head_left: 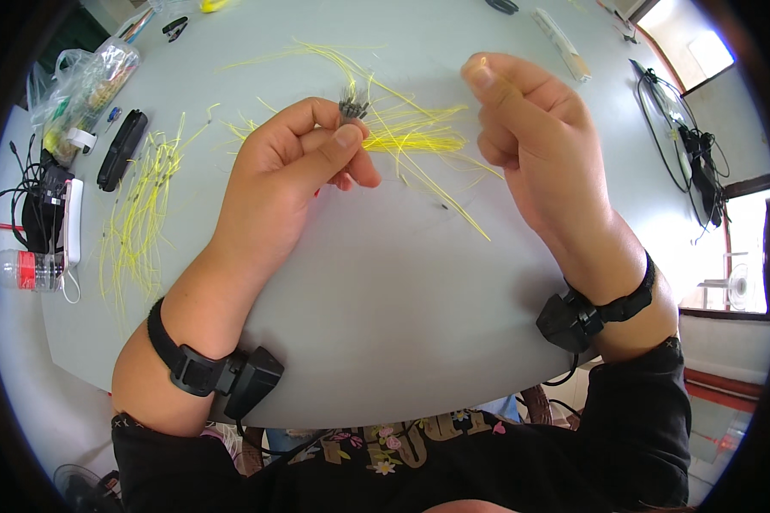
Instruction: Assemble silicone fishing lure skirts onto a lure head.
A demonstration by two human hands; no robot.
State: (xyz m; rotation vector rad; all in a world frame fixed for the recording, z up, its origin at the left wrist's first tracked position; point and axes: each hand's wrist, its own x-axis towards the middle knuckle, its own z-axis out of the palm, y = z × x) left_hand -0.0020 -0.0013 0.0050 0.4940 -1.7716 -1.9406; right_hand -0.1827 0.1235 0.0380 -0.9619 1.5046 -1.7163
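Between the thumb and forefinger of my left hand is a tight bunch of small dark grey-tipped pieces. The tips point away from me, and their lower ends are hidden in my fingers. My right hand is raised to the right with thumb and forefinger pinched together. A tiny yellowish spot shows at those fingertips, too small to name. A loose pile of thin yellow strands lies on the table between my hands. More yellow strands with small dark bits are spread left of my left forearm.
On the grey table, a black elongated case and a clear bag sit at left. A plastic bottle and white power strip line the left edge. Black cables hang at right; a long pale box lies far right.
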